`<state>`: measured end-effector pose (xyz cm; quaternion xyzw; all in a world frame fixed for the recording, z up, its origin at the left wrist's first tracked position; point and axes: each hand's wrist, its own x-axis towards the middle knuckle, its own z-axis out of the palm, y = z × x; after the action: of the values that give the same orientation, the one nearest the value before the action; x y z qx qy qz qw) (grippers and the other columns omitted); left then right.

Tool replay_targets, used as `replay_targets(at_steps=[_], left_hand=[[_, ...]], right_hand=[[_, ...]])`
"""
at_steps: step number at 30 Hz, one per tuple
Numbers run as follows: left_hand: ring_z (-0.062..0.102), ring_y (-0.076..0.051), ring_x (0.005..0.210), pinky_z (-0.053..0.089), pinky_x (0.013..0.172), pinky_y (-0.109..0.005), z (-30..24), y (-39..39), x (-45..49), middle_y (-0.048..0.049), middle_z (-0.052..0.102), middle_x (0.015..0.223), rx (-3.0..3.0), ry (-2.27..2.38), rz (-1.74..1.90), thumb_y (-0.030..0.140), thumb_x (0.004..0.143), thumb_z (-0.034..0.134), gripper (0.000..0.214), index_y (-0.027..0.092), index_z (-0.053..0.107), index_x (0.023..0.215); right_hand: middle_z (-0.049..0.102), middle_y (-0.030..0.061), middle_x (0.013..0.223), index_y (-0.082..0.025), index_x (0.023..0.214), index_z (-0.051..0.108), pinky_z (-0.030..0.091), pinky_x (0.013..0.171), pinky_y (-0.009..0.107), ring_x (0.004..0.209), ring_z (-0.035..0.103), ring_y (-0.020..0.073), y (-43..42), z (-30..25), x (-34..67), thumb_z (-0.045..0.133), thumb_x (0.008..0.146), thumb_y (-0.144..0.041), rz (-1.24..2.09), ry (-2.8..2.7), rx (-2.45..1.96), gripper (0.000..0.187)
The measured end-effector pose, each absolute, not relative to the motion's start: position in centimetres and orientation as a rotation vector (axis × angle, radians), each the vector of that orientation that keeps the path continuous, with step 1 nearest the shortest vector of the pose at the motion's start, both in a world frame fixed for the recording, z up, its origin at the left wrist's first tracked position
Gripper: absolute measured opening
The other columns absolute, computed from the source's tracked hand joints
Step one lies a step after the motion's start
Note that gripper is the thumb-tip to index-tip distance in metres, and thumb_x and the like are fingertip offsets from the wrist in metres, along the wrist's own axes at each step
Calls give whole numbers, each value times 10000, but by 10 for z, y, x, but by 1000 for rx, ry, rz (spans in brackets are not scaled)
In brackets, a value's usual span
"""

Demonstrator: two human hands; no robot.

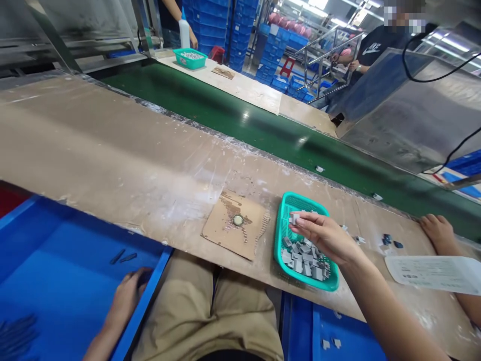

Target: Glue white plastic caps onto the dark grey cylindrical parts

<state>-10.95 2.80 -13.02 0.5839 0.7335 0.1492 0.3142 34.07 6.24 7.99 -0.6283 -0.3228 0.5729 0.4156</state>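
My right hand (325,234) reaches over a teal basket (278,240) on the worktable and pinches a small grey part (295,218) between thumb and fingers. Several more grey parts (305,259) lie in the basket. My left hand (127,297) is low at the left, inside a blue bin (56,260), with its fingers curled at the bin's right wall; what they hold is hidden. Two dark rods (123,257) lie in the bin just beyond it.
A cardboard piece (251,235) with a round cap (238,219) lies left of the basket. A co-worker's hand (438,231) rests at the right, near small dark pieces (391,240) and a paper sheet (432,273). A green conveyor belt (233,115) runs behind the table.
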Motion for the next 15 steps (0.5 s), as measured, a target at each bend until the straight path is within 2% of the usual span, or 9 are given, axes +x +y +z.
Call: replay_targets(at_steps=[2, 5, 7, 10, 13, 15], left_hand=[[621, -359, 960, 497, 831, -416, -124, 18, -116, -115, 699, 954, 1377, 1919, 336, 354, 673, 508, 311, 201, 689, 875], [589, -379, 1035, 468, 902, -451, -119, 9, -124, -124, 703, 975, 1057, 1903, 440, 380, 670, 583, 290, 196, 703, 859], [603, -337, 1031, 465, 931, -434, -113, 5, -124, -124, 704, 970, 864, 1859, 583, 315, 695, 608, 307, 177, 673, 961], [661, -243, 913, 526, 866, -353, -97, 2, -115, -108, 706, 955, 485, 1755, 797, 188, 758, 610, 367, 159, 570, 1122], [666, -205, 903, 557, 803, -257, -72, 1, -101, -123, 694, 968, 143, 1563, 962, 58, 779, 584, 206, 109, 607, 977], [658, -221, 935, 567, 782, -239, -57, 2, -94, -140, 688, 957, 36, 1478, 1028, 9, 790, 545, 124, 81, 616, 862]], right_hand=[[702, 46, 828, -169, 843, 716, 526, 804, 310, 768, 650, 166, 68, 79, 330, 831, 561, -390, 1413, -886, -1608, 377], [713, 65, 823, -163, 887, 711, 532, 743, 330, 771, 658, 205, 78, 77, 310, 800, 589, -417, 1280, -1135, -1700, 402], [716, 80, 860, -159, 899, 710, 527, 730, 335, 802, 659, 227, 84, 75, 294, 759, 640, -421, 1141, -1368, -1748, 372], [705, 77, 846, -158, 924, 716, 509, 684, 328, 746, 645, 212, 94, 72, 273, 665, 749, -384, 875, -1797, -1718, 291], [677, 61, 797, -157, 978, 709, 486, 653, 304, 689, 620, 181, 101, 67, 258, 592, 820, -314, 680, -2102, -1600, 252], [663, 53, 772, -156, 989, 707, 481, 647, 288, 669, 611, 169, 104, 62, 252, 573, 836, -283, 621, -2199, -1562, 239]])
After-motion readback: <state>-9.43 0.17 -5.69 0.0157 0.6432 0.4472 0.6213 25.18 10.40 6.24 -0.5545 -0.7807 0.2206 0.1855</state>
